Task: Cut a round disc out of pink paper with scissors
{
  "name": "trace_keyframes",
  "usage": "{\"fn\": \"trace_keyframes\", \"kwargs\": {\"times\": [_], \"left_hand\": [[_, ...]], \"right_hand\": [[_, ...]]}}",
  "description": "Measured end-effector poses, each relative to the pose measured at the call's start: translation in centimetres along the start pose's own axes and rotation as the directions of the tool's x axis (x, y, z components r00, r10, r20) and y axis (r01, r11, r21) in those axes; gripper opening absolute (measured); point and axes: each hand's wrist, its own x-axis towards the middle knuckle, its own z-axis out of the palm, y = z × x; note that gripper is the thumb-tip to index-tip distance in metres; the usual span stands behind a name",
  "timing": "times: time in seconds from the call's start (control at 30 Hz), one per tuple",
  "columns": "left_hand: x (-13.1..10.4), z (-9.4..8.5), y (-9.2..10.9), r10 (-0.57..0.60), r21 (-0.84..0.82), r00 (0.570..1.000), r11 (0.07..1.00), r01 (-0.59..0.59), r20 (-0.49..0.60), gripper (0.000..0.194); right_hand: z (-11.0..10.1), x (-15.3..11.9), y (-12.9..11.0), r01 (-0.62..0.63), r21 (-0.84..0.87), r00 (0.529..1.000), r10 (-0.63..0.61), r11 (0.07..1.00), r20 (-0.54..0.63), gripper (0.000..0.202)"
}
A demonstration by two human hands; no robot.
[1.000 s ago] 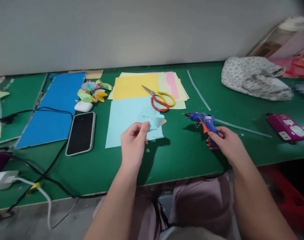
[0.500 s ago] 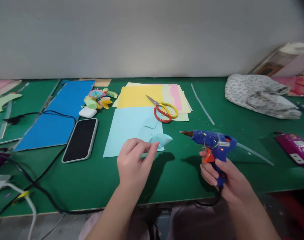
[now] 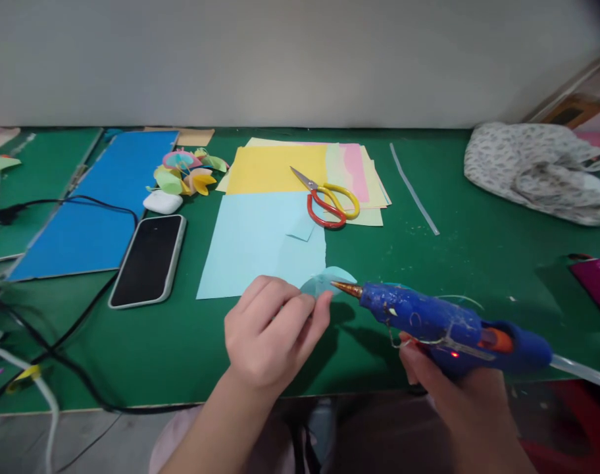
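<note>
Between the thumb and fingers of my left hand [image 3: 275,329] is a small light-blue paper piece with rounded petals [image 3: 342,272], held just above the table. My right hand [image 3: 452,388] is wrapped round the handle of a blue hot glue gun [image 3: 423,319] with a lit red light. Its metal nozzle points left and is at the paper piece; whether it touches cannot be made out. A clear glue stick [image 3: 581,372] sticks out of the gun's back. Behind my left hand lies a light-blue paper sheet [image 3: 250,243] with a small cut scrap on it.
Scissors [image 3: 324,199] with red and yellow handles lie on stacked coloured paper [image 3: 280,168]. To the left are a phone [image 3: 149,260], a white case [image 3: 162,202], paper flowers [image 3: 186,172], a blue board [image 3: 97,204] and black cables. A loose glue stick [image 3: 413,189] and patterned cloth [image 3: 537,171] lie right.
The glue gun has come left and nearer, its nozzle now at the paper piece. My left hand has turned slightly and shifted a little right. The view has tilted down a bit.
</note>
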Motion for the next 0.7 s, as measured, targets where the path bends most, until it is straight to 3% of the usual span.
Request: {"fn": "trace_keyframes", "kwargs": {"times": [0.27,0.7], "left_hand": [[-0.12,-0.04,0.17,0.007,-0.002,1.0,1.0,-0.007,0.0,0.028],[-0.19,-0.12,0.23,-0.019,-0.017,1.0,1.0,0.019,0.021,0.029]], "right_hand": [[0.26,0.1,-0.15,0.127,-0.135,0.992,-0.122,0.983,0.042,0.016],[0.27,0.31,0.32,0.197,-0.145,0.98,-0.194,0.97,0.035,0.025]]}}
